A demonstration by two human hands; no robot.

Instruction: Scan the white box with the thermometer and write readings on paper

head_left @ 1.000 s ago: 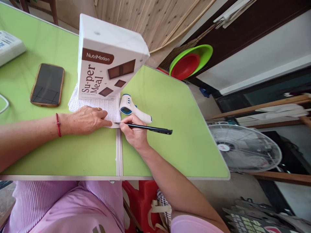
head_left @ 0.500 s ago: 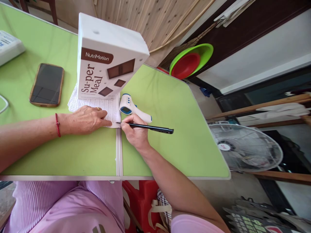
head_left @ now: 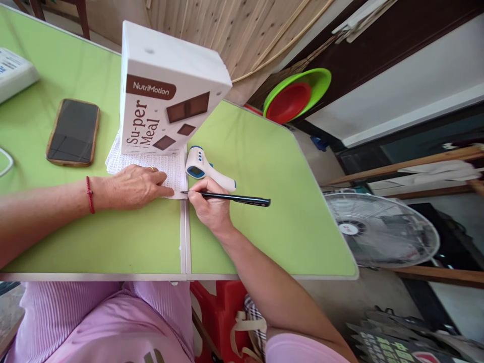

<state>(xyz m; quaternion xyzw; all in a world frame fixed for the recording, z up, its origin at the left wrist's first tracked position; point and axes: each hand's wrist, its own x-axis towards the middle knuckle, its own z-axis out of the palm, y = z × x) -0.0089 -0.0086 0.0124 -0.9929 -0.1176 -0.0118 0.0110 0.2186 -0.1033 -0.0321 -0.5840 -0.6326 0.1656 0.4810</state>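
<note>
Sheets of paper covered in small handwriting lie on the green table. My left hand rests flat over their lower part, fingers stretched out toward the right. In my right hand is a black pen, its tip at the paper's lower right edge, close to my left fingertips. A white box lettered "Su-per Meal" stands upright on the upper part of the sheets and hides some of them. Just above my right hand lies a white and blue infrared thermometer.
A phone in a brown case lies left of the box. Farther left are a white device and a white cable. Beyond the table's right edge stand a fan and green and red basins. A red stool is below the table.
</note>
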